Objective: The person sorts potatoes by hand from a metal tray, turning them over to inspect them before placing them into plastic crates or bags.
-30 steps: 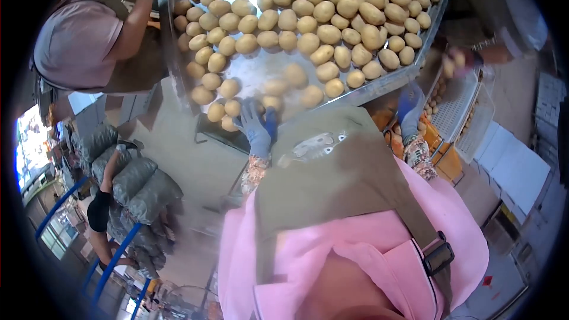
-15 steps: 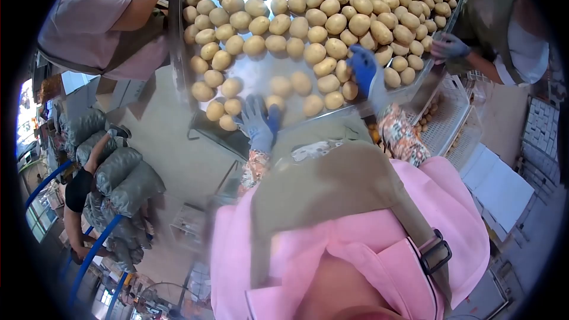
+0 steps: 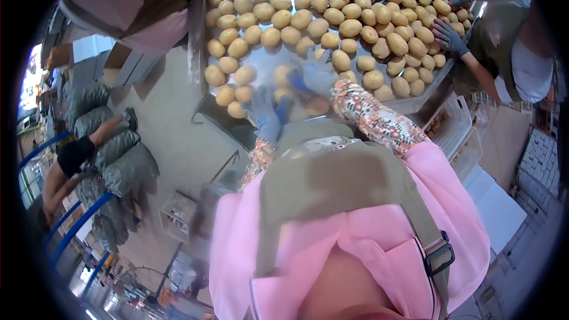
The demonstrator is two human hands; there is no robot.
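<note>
A metal sorting table (image 3: 415, 104) holds a wide bed of yellow potatoes (image 3: 332, 18). My left hand (image 3: 265, 112), in a blue-grey glove, rests at the table's near edge beside a few loose potatoes (image 3: 243, 93). My right hand (image 3: 312, 75), also gloved and blurred by motion, reaches over the potatoes just right of my left hand. I cannot tell whether it grips one. My floral sleeve (image 3: 373, 120) stretches back to my pink top and olive apron.
A co-worker's gloved hands (image 3: 447, 35) work the potatoes at the right; another person (image 3: 136, 6) stands at the table's left. White perforated crates (image 3: 450, 133) sit below right. Grey sacks (image 3: 112, 154) and a crouching person (image 3: 65, 160) are on the floor left.
My right hand has swept from the crates at the right, across the potatoes, to the near middle beside my left hand. The view has shifted down and left. My left hand stayed put.
</note>
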